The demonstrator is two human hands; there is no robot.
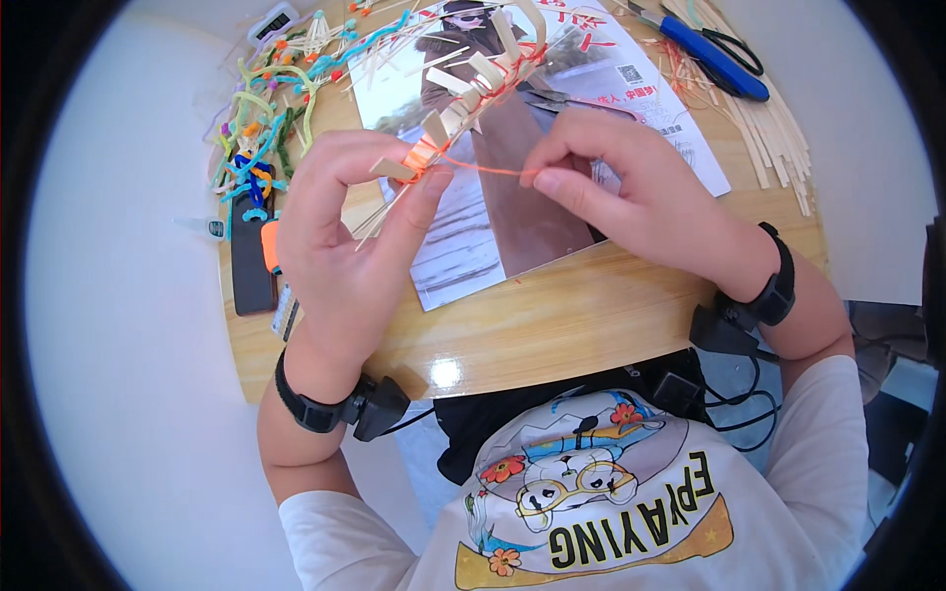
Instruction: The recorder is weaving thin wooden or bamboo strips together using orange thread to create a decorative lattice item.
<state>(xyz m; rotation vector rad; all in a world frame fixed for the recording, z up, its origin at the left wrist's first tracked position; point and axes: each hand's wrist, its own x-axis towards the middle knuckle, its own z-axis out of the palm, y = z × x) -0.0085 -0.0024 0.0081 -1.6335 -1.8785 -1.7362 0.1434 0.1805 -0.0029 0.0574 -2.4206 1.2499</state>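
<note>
Thread-bound slat frame (462,110), probably bamboo: long axis slants, far end points away and right; left hand (335,217) pinches near end, right hand (636,182) pinches orange thread (486,168).

White wall (118,246) beside a glossy wooden table (552,330)

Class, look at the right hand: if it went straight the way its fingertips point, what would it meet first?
The right hand, pinching the orange thread, would probably meet the left hand first, at its thumb, or the bound sticks beside it; depth is unclear.
</note>
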